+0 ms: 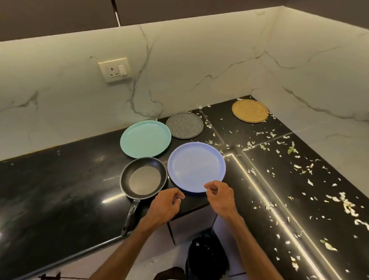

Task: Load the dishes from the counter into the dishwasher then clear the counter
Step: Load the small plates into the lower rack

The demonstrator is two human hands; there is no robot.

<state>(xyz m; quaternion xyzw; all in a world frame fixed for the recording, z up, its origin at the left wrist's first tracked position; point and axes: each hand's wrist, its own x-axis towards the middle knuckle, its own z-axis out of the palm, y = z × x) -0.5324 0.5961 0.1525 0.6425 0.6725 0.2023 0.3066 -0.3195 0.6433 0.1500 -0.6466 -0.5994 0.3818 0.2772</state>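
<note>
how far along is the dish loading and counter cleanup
Nothing looks done yet. The blue plate, teal plate, grey speckled plate, tan round dish and frying pan all sit on the black counter, and pale scraps litter its right side. In hand: nothing; the left hand and right hand hover empty by the blue plate's near rim. Left: all loading and clearing.

No legible text anywhere.

Glossy black tabletop [44, 195]; mint-green plate [145, 139], lavender-blue plate [196, 167], grey speckled plate [184, 125], tan woven mat [250, 110], black frying pan [142, 177], white veined marble wall [73, 88].
</note>
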